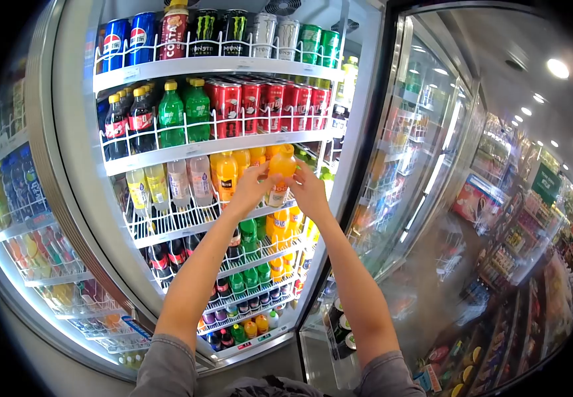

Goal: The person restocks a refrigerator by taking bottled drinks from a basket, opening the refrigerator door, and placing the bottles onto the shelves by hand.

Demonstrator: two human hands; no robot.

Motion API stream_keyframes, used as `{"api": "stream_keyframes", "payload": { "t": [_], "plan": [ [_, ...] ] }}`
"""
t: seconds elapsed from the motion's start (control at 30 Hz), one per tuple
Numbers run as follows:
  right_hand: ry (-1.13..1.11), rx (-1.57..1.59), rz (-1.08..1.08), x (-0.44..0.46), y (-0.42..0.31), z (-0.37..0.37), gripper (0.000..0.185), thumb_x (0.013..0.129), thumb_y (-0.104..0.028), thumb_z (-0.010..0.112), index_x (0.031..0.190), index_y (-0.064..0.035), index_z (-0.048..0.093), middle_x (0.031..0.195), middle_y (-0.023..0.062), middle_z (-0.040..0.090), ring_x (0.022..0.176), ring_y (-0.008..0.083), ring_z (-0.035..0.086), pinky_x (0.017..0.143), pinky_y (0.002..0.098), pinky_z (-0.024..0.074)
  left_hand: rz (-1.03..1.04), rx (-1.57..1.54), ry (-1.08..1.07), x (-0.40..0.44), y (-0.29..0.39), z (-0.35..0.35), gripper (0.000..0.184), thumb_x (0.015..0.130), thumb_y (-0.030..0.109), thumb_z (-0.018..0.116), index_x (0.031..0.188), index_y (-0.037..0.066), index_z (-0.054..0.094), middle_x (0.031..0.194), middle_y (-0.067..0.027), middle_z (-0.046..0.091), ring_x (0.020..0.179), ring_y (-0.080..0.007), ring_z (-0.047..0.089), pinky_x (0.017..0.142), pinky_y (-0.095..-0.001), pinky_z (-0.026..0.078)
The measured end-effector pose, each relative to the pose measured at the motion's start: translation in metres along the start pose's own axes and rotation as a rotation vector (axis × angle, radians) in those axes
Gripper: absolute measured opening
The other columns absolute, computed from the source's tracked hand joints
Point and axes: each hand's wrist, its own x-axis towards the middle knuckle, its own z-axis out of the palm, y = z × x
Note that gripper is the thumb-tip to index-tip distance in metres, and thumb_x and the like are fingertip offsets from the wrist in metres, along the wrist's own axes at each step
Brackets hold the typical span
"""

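Observation:
Both hands are raised to the middle shelf of an open drinks fridge, around a bottle of orange drink with a pale label on its lower part. My left hand grips the bottle from the left, its fingers curled against the side. On the other side, my right hand closes on the bottle with bent fingers. Just left of my left hand stand more orange drink bottles in a row. The fingertips are partly hidden behind the bottle.
Red cans and green bottles fill the shelf above, behind a white wire guard. Energy drink cans stand on the top shelf. A glass door hangs open at the right. Lower racks hold cola and green bottles.

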Motion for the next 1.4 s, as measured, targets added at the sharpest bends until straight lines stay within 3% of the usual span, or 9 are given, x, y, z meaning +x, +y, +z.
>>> {"api": "stream_keyframes", "payload": {
  "t": [0.17,0.47,0.53,0.6,0.67,0.7,0.8,1.27,1.4],
  "plan": [
    [-0.012,0.016,0.025,0.017,0.007,0.013,0.052,0.090,-0.011,0.064,0.137,-0.0029,0.046,0.116,0.0229,0.066,0.109,0.0331,0.065,0.086,0.0365,0.0545,0.069,0.044,-0.002,0.013,-0.006,-0.013,0.049,0.090,0.031,0.066,0.129,0.002,0.058,0.119,-0.0191,0.059,0.110,-0.0314,0.057,0.098,-0.0372,0.043],
    [0.037,-0.030,-0.031,0.045,0.059,0.042,0.052,0.093,-0.016,0.061,0.141,-0.0093,0.042,0.121,0.0186,0.065,0.116,0.0295,0.062,0.095,0.0348,0.0485,0.093,0.010,0.098,0.040,-0.053,-0.011,0.049,0.091,0.027,0.065,0.131,0.002,0.056,0.124,-0.0188,0.057,0.118,-0.0316,0.053,0.103,-0.0386,0.039],
    [0.025,-0.031,-0.006,0.047,0.068,0.048,0.052,0.093,-0.016,0.061,0.141,-0.0077,0.042,0.115,0.0178,0.068,0.110,0.0276,0.065,0.092,0.0338,0.0489,0.085,0.009,0.073,0.041,-0.063,-0.011,0.048,0.091,0.029,0.066,0.129,0.002,0.057,0.118,-0.0139,0.056,0.112,-0.0256,0.055,0.098,-0.0339,0.041],
    [0.018,-0.057,-0.048,0.051,0.080,0.053,0.052,0.093,-0.016,0.061,0.139,-0.0046,0.043,0.108,0.0172,0.070,0.102,0.0249,0.068,0.088,0.0332,0.0497,0.068,0.062,0.118,0.045,-0.082,-0.007,0.048,0.091,0.030,0.066,0.128,0.001,0.057,0.118,-0.0164,0.059,0.110,-0.0278,0.058,0.096,-0.0348,0.043],
    [0.031,-0.075,-0.045,0.053,0.099,0.061,0.050,0.090,-0.015,0.063,0.136,-0.0011,0.048,0.105,0.0227,0.068,0.099,0.0321,0.069,0.080,0.0369,0.0526,0.010,0.152,0.101,0.047,-0.088,-0.006,0.048,0.089,0.028,0.066,0.127,-0.001,0.057,0.119,-0.0225,0.061,0.112,-0.0357,0.057,0.101,-0.0385,0.041],
    [0.041,-0.090,-0.029,0.053,0.103,0.063,0.050,0.090,-0.017,0.063,0.135,-0.0003,0.049,0.093,0.0205,0.068,0.083,0.0308,0.068,0.074,0.0369,0.0514,0.014,0.107,0.128,0.047,-0.092,-0.002,0.048,0.089,0.028,0.066,0.127,-0.001,0.058,0.116,-0.0237,0.063,0.107,-0.0368,0.059,0.099,-0.0396,0.042],
    [-0.025,-0.126,0.119,0.053,0.116,0.067,0.050,0.092,-0.015,0.060,0.138,-0.0009,0.045,0.107,0.0191,0.070,0.100,0.0278,0.069,0.084,0.0339,0.0522,0.040,0.189,0.156,0.052,-0.110,0.007,0.048,0.089,0.027,0.065,0.127,-0.001,0.058,0.114,-0.0238,0.064,0.105,-0.0372,0.060,0.093,-0.0405,0.046],
    [0.082,-0.305,0.036,0.081,0.151,0.102,0.055,0.082,-0.013,0.071,0.131,0.0021,0.051,0.106,0.0216,0.069,0.094,0.0361,0.068,0.080,0.0389,0.0550,-0.010,0.536,0.259,0.067,-0.150,0.028,0.052,0.085,0.019,0.068,0.129,-0.003,0.053,0.100,-0.0265,0.067,0.092,-0.0394,0.066,0.082,-0.0458,0.052],
    [0.097,-0.280,0.055,0.076,0.149,0.106,0.056,0.082,-0.014,0.072,0.131,0.0019,0.050,0.111,0.0225,0.067,0.100,0.0362,0.066,0.083,0.0391,0.0537,-0.168,0.471,0.216,0.065,-0.137,0.028,0.049,0.089,0.020,0.062,0.132,-0.001,0.051,0.102,-0.0267,0.066,0.094,-0.0406,0.065,0.084,-0.0464,0.052]
  ]
}}
